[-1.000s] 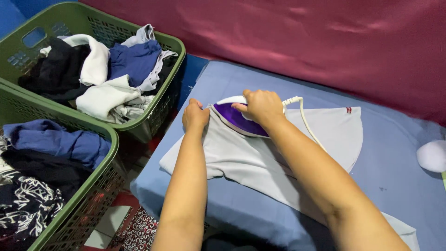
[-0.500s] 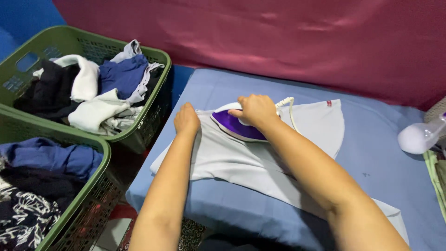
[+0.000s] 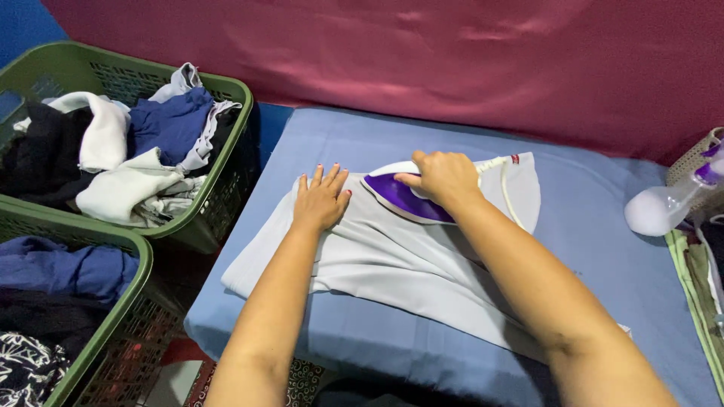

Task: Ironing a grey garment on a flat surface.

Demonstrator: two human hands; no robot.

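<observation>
My right hand point(image 3: 445, 177) is wrapped around the handle of a purple and white clothes iron point(image 3: 403, 197), fingers curled tight on it, just right of the frame's centre. The iron sits flat on a pale grey garment point(image 3: 392, 260) with its pointed nose aimed toward the left of the frame. A white cord point(image 3: 507, 192) runs from behind my hand and curves down over the cloth toward the right.

My left hand point(image 3: 322, 200) lies palm down on the same garment just left of the iron's nose, fingers spread wide and flat, holding nothing, only pressing the fabric. A narrow gap shows between its fingertips and the iron.

The garment is spread across a light blue padded surface point(image 3: 603, 301) that fills the middle and right of the frame, with a dark red cloth point(image 3: 452, 60) hanging behind it across the top.

In the upper left stands a green laundry basket point(image 3: 226, 162) heaped with white, blue and black clothes. A second green basket point(image 3: 124, 298) in the lower left holds blue, black and patterned clothes; the two baskets touch. At the right edge a clear spray bottle with a purple top point(image 3: 671, 203) lies tilted on the blue surface, next to a woven basket point(image 3: 690, 158) and a green-edged cloth point(image 3: 694, 286).
</observation>
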